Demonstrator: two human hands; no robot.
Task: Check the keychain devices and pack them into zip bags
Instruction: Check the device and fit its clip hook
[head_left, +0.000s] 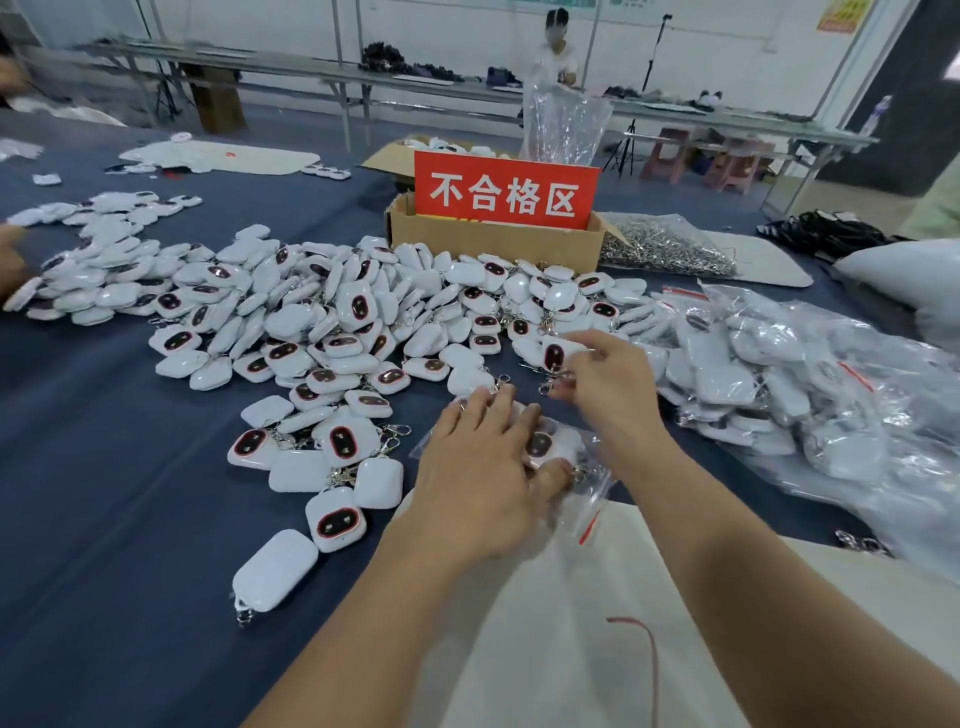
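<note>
While my left hand (483, 467) lies flat with its fingers spread, it presses down on a clear zip bag (587, 488) on the blue table cloth (104, 467). One bagged device (545, 447) shows inside it, dark face up, half hidden under my fingers, and the bag's red seal strip points toward me. My right hand (597, 374) hovers just beyond. Its thumb and fingertips pinch the metal clasp of a keychain device (555, 356), which hangs at the near edge of the pile of devices (322, 322).

That pile spreads loose across the middle of the cloth: white rounded cases, some showing a dark oval face ringed in red. Behind it stands a cardboard box (493, 241) with a red sign (506, 192) propped in it, reading 不合格区 in white; I cannot see what is in the box. A second carton (387, 158) behind it holds white pieces, and a crumpled clear bag (563, 124) stands upright beside it.

To the right, a large clear sack (831, 364) is full of devices already sealed in small red-striped zip bags. Beyond it, a clear bag of metal clasps (665, 249) rests on a white pad (769, 260). Under my forearms lies a white sheet (571, 597) with a red cord (649, 654) on it.
</note>
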